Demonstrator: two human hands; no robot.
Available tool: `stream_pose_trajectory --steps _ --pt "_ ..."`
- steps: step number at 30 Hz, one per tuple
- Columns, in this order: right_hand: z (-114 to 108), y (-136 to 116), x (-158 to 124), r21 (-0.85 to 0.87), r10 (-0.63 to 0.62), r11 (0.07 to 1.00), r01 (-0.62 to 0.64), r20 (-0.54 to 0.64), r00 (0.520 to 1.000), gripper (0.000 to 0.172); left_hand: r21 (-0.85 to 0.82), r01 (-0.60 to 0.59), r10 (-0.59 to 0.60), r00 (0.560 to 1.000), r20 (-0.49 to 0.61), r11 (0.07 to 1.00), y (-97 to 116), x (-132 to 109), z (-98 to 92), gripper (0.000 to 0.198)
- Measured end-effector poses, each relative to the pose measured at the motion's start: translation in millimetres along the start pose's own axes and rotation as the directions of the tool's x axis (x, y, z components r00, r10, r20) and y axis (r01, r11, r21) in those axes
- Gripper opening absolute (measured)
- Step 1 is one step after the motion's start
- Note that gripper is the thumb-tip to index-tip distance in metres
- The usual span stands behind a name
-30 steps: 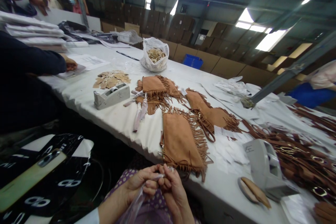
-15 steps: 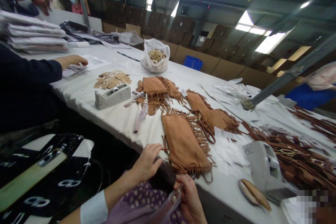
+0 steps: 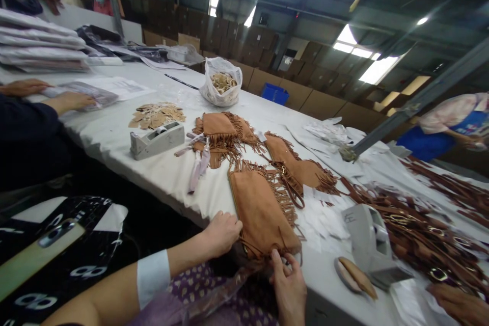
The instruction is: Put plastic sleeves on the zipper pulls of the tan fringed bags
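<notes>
A tan fringed leather bag (image 3: 262, 209) lies flat at the table's near edge, its fringe along the right side and the bottom. My left hand (image 3: 223, 233) is closed on the bag's near left edge, fingers curled in. Bent fingers of my right hand (image 3: 288, 282) grip the bag's bottom edge, by the fringe. Below, over my lap, hangs a long plastic-wrapped strip (image 3: 217, 298); whether a hand touches it is hidden. More fringed bags (image 3: 219, 125) lie behind, one with a brown wrist strap (image 3: 292, 191).
Grey tape dispensers (image 3: 157, 140) stand on both sides. Tan cut pieces (image 3: 158, 114) lie heaped near a plastic bag (image 3: 221, 81) of scraps. Brown straps with buckles (image 3: 420, 229) pile up at right. A co-worker's hands (image 3: 76, 102) are at left; another person's hand (image 3: 458, 303) is at lower right.
My left hand has closed on the bag's edge. My right hand has moved from the plastic-wrapped strip up to the bag's bottom edge. A hand has appeared at lower right.
</notes>
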State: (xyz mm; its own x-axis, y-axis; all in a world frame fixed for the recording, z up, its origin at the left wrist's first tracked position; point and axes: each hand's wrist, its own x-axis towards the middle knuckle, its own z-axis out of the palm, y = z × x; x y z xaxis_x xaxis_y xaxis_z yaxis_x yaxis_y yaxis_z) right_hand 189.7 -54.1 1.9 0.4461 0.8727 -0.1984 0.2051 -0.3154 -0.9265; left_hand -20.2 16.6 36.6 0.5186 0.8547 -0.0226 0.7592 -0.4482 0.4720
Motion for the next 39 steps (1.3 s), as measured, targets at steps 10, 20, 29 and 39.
stream_pose_trajectory --steps 10,20,29,39 --pt "20 -17 30 -0.315 -0.152 0.940 0.133 -0.035 0.988 0.046 -0.901 0.427 -0.082 0.903 0.421 0.072 34 -48 57.8 0.043" --pt "20 -12 -10 -0.525 -0.519 0.753 0.397 -0.104 0.848 0.050 -0.961 0.271 -0.260 0.933 0.248 0.060 38 -59 79.2 0.062" --pt "-4 13 -26 -0.379 -0.623 0.688 0.619 0.130 0.772 0.025 -0.922 0.387 -0.253 0.891 0.377 -0.010 27 -61 97.4 0.069" --pt "-129 36 22 -0.533 -0.374 0.840 0.104 -0.429 0.822 0.053 -0.901 0.430 -0.299 0.869 0.394 0.061 12 -60 115.5 0.066"
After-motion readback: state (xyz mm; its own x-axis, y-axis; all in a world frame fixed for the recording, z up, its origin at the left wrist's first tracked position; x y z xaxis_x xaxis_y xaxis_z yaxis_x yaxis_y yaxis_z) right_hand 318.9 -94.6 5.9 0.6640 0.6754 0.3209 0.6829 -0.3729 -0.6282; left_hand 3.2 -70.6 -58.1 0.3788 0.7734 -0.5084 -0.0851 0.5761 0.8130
